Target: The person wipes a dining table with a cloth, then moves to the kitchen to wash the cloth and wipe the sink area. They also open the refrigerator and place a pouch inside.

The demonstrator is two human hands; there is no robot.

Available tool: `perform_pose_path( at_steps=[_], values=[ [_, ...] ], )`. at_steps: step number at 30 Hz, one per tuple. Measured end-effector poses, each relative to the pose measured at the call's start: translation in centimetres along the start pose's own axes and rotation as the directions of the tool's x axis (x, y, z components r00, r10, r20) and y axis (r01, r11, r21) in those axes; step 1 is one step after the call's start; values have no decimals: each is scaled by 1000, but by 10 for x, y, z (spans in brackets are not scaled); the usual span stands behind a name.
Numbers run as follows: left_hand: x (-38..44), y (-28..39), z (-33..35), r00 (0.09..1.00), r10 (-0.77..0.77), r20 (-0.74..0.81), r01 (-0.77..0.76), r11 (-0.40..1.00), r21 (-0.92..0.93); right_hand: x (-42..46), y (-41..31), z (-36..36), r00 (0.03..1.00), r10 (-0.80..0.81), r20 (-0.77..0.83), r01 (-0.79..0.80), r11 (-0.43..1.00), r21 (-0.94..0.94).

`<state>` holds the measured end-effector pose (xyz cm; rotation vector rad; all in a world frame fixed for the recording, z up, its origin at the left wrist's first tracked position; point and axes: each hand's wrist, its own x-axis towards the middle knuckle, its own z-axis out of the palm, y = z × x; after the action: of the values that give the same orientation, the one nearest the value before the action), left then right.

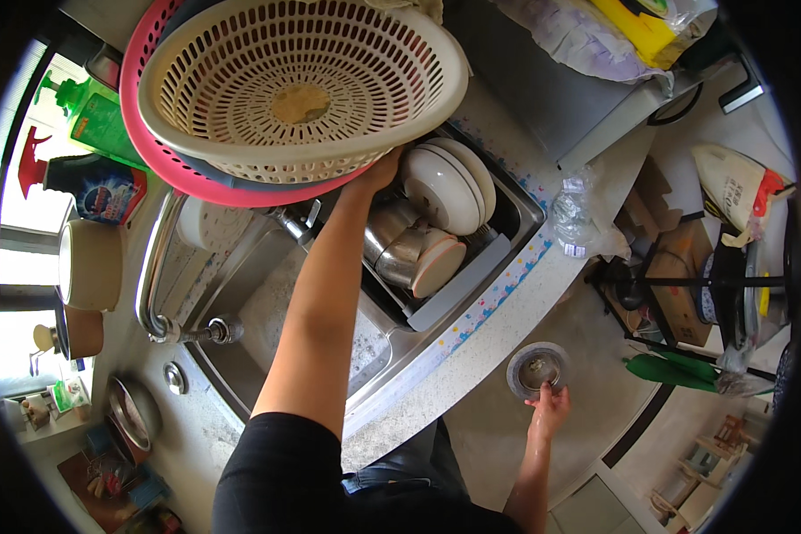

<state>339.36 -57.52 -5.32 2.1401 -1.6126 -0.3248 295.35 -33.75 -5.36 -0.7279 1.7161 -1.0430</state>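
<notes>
My left hand (pixel 382 172) is at the right edge of a stack of colanders, its fingers hidden behind the rim; whether it grips them I cannot tell. On top of the stack lies a cream plastic colander (pixel 240 100) over a pink colander (pixel 240 195). Low on the right, beyond the counter edge, my right hand (pixel 549 410) holds a round sink strainer (pixel 517 367) by its rim, with some residue in its middle. Below my left forearm, the steel sink basin (pixel 223 374) contains suds.
White plates (pixel 440 190), metal bowls (pixel 390 230) and an orange-rimmed bowl (pixel 440 267) stand in a rack beside the basin. A curved faucet (pixel 150 267) rises at left, near a spray bottle (pixel 97 183). A shelf rack (pixel 674 280) stands right.
</notes>
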Motion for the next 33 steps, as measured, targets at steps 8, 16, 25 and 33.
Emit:
perform_pose_path(
  at_steps=[8,16,25,33],
  values=[
    [-61,-31,-4,868,-495,-25,465,795,391,5,-18,34,992,-19,124,7,996,93],
    [-8,-12,12,848,84,-524,-1,988,157,11,-15,13,999,-40,36,39,999,33],
    [111,43,50,974,-186,125,137,936,324,16,4,-22,996,-65,-69,68,997,43],
    [99,136,51,671,60,739,-292,938,189,9,28,-44,997,-39,-71,45,996,74]
  ],
)
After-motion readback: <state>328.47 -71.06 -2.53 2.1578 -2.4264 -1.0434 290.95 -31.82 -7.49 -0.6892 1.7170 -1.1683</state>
